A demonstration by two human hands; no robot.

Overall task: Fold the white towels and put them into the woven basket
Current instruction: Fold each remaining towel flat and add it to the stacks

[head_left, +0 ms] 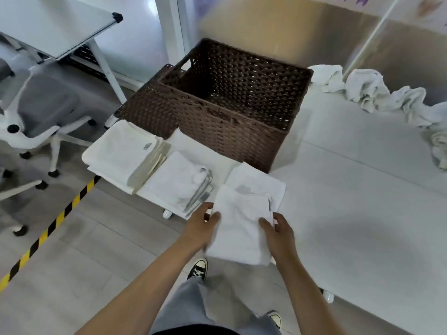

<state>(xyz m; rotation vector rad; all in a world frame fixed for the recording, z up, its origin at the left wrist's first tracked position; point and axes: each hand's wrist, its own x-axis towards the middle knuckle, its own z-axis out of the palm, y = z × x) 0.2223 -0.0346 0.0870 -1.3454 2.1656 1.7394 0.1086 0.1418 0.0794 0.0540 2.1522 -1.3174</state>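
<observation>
White table [362,189]: bears all items below.
Woven basket [232,102]: dark brown, open top, nothing visible inside; stands at the table's far left part.
Heap of unfolded towels [377,95]: white, crumpled, along the far right edge of the table, well apart from the hands.
Stack of folded towels [125,153]: left corner of the table, just beside the basket's front.
Second folded stack [179,182]: touching the first, on its right.
Folded towel [242,228]: held at the table's near edge, partly over another flat towel [256,182].
Left hand [202,223]: thumb and fingers grip the folded towel's left edge.
Right hand [278,228]: grips its right edge.
</observation>
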